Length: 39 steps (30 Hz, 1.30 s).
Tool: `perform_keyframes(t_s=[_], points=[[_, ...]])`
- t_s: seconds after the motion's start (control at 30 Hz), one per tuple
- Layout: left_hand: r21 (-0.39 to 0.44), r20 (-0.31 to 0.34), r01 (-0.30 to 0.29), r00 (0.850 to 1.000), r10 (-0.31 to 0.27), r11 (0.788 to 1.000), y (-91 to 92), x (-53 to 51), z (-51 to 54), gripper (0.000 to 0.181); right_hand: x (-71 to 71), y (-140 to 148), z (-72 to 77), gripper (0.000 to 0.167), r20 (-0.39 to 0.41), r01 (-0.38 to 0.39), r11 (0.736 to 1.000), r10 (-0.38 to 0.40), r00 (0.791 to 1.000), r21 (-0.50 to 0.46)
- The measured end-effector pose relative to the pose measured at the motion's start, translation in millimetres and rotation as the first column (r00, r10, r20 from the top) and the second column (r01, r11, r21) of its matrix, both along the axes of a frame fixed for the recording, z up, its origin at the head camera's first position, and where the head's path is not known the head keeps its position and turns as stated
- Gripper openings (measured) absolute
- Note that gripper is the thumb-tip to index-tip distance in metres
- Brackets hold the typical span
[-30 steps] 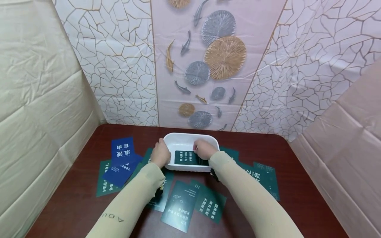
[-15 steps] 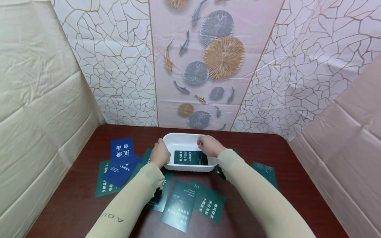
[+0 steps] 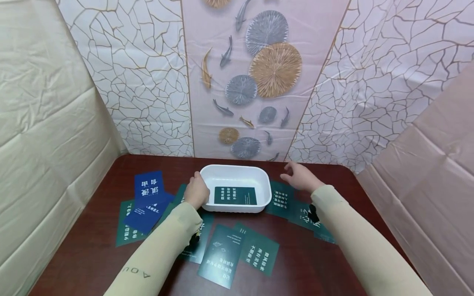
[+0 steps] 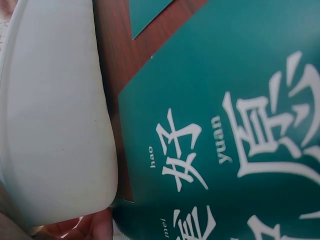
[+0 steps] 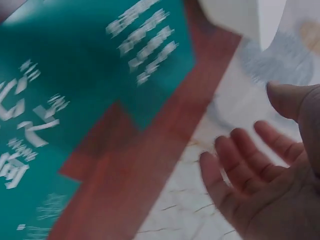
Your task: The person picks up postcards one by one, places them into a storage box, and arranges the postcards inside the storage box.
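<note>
A white plastic tray [image 3: 267, 181] stands near the back of the table, with a dark green printed card [image 3: 242, 196] lying inside against its near wall. My left hand [image 3: 196, 191] grips the tray's left end; in the left wrist view, its fingers [image 4: 100, 225] show at the tray's bottom edge. To the right of the tray, my right hand [image 3: 300, 177] hovers above several green cards [image 3: 280, 200] and holds nothing. Loosely bent and spread, the fingers [image 5: 252, 155] of that hand are plain in the right wrist view.
Two blue cards [image 3: 149, 185] overlap a green card [image 3: 124, 234] at the left. More green cards lie in front of the tray, including one with planet drawings [image 3: 222, 257] and another beside it [image 3: 261, 253]. Patterned cloth [image 3: 240, 135] hangs behind the table [image 3: 314, 263].
My right hand has lifted out of the tray and moved right, past its rim, over the cards there. The green card stays in the tray. My left hand keeps its hold.
</note>
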State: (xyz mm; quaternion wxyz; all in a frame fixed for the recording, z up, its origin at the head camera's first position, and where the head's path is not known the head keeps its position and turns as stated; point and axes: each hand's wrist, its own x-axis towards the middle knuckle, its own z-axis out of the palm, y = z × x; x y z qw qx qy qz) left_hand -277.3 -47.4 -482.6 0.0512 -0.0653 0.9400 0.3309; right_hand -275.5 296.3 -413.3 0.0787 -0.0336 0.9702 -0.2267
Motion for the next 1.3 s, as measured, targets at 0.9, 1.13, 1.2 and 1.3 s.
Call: perform_keyframes(t_s=[0.9, 1.13, 1.2, 1.3], points=[[0.009, 0.008, -0.001, 1.0, 0.001, 1.0, -1.5, 0.6, -3.0, 0.068, 3.2, -8.1, -48.2, 0.085, 0.242, 0.294, 0.949, -0.313, 0.919, 0.111], [0.009, -0.002, 0.001, 1.0, -0.001, 1.0, -1.6, 1.0, -1.6, 0.07, 1.8, -15.8, -54.5, 0.093, 0.233, 0.336, 0.932, -0.36, 0.903, 0.14], [0.01, 0.003, 0.0, 1.0, 0.0, 1.0, -1.1, 1.0, -0.8, 0.071, 1.8, -15.6, -56.6, 0.096, 0.223, 0.352, 0.924, -0.378, 0.899, 0.147], [0.012, 0.011, 0.0, 1.0, -0.001, 1.0, -0.5, 0.7, 0.2, 0.074, 0.5, -15.5, -58.7, 0.094, 0.204, 0.353, 0.922, -0.381, 0.902, 0.159]])
